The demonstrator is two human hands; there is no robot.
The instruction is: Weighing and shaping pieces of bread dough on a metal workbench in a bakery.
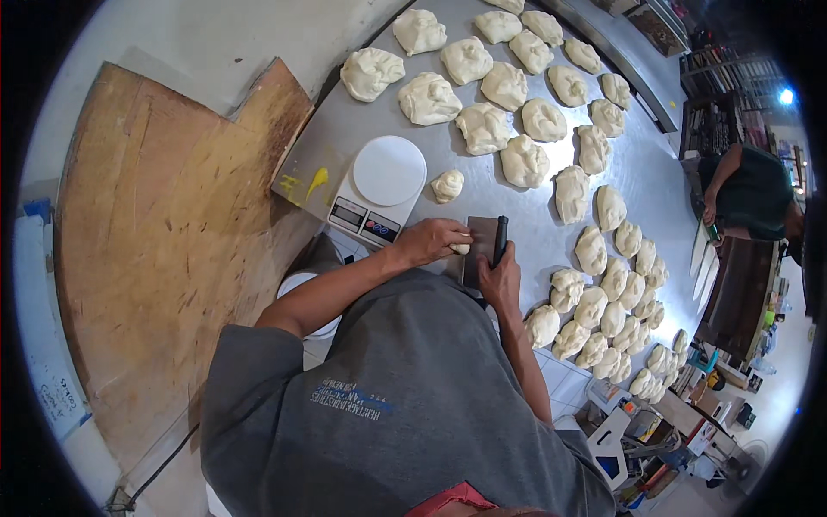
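At the near edge of the steel table, my left hand (437, 239) has its fingers curled round a small piece of dough (459, 249), beside the blade of a metal scraper (481, 231). My right hand (500, 274) grips the scraper, whose black handle is on its right side. A white digital kitchen scale (387, 171), its round platform bare, sits just above and left of my left hand. Right of the scale lies a small lone lump of dough (447, 186). Many larger pale dough portions (525, 161) are spread across the table beyond and to the right.
The steel table (655, 197) extends to the right, where another person (745, 189) bends over long pale strips. A worn wooden board (155, 258) is at the left. White buckets (297, 284) stand below the table's near-left edge. Racks (718, 72) stand at the back right.
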